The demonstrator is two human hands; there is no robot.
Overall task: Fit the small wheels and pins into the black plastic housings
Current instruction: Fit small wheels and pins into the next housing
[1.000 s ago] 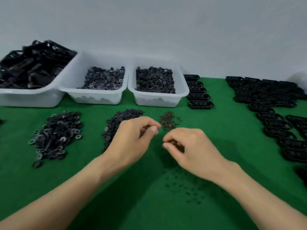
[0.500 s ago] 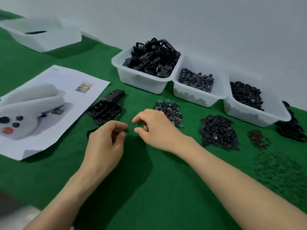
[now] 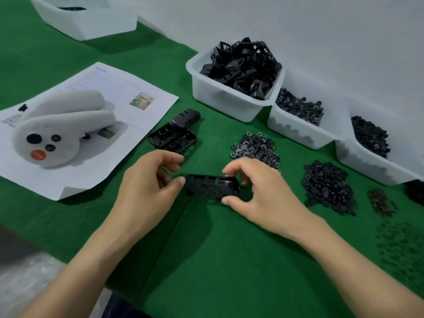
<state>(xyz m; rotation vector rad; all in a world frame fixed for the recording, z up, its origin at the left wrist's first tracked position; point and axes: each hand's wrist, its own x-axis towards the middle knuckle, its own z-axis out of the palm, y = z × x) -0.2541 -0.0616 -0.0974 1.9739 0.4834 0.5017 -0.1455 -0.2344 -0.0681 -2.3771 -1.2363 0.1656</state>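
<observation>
While both hands gripped it, the black housing (image 3: pixel 211 186) was held just above the green worktop (image 3: pixel 206 260). The left hand (image 3: pixel 146 189) pinched its left end with the thumb; the right hand (image 3: pixel 259 193) clamped its right end between thumb and fingers. Beyond the grip lay more housings (image 3: pixel 174 136). To its right lay toothed wheels (image 3: pixel 257 148), black wheels (image 3: pixel 328 187) and pins (image 3: pixel 380 201).
</observation>
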